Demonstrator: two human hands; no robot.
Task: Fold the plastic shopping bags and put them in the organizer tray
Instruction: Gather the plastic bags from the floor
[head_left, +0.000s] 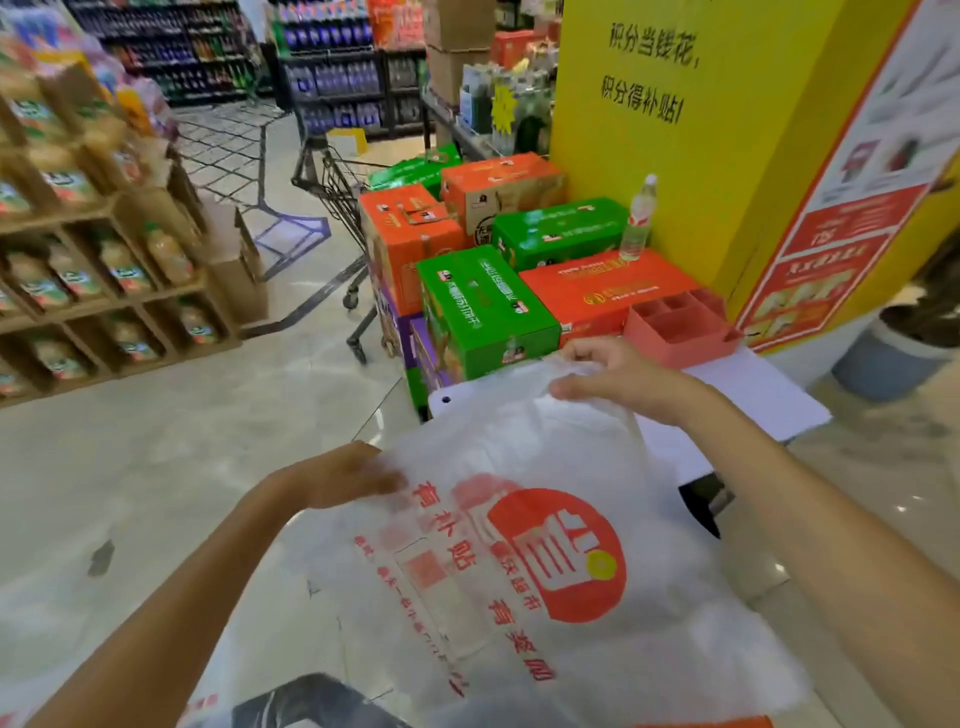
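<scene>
A translucent white plastic shopping bag (545, 561) with a red round logo and red print is spread in front of me over a white table (753, 395). My right hand (618, 376) pinches the bag's far top edge, fingers curled round the plastic. My left hand (337, 475) lies flat against the bag's left edge, its fingertips partly under the film. An orange-pink organizer tray (680, 332) with several compartments stands at the table's far end, beyond my right hand; nothing shows inside it.
Green and orange cartons (483, 306) are stacked just beyond the table, with a water bottle (640, 218) on top. A yellow pillar (727, 130) rises at the right. A shopping cart (337, 192) and wooden shelves (104, 260) stand to the left.
</scene>
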